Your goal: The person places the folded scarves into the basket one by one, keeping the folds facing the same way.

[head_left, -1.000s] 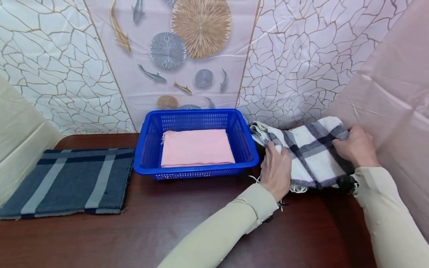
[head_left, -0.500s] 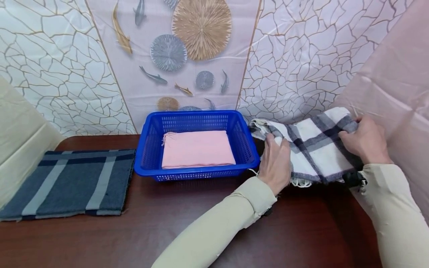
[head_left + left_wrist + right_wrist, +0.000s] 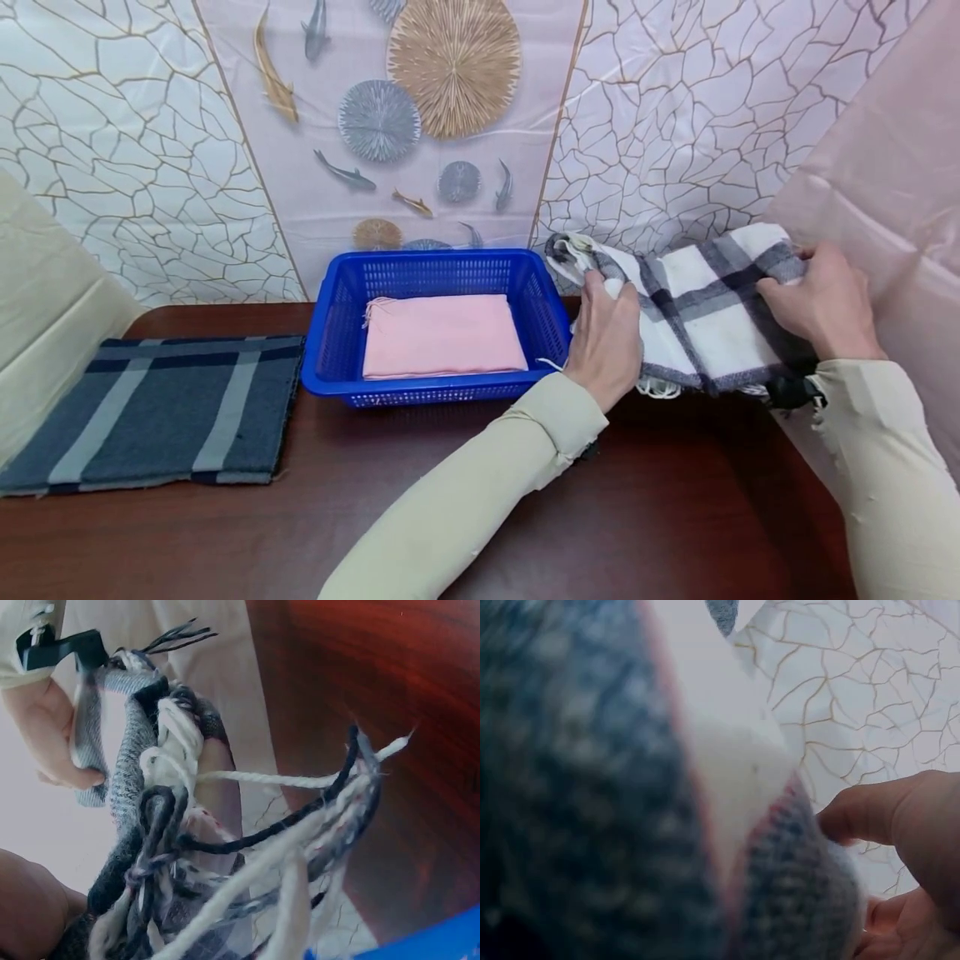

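The scarf (image 3: 712,308) is right of the basket (image 3: 442,387), its long axis running left to right between the hands. Its bunched left end points far and left, beside the basket's right rim; the head view does not settle whether they touch. The left hand (image 3: 606,342) grips that end, thumb and fingers closed on the folds; the right hand (image 3: 825,302) pinches the right end, thumb on top. The head view alone shows the pink cloth (image 3: 444,337) in the basket and the blue cloth (image 3: 168,417) on the table (image 3: 390,458) at left. The left wrist view shows knotted black and white fringe (image 3: 169,817), mostly hidden from above; the right wrist view shows the weave close up, blurred.
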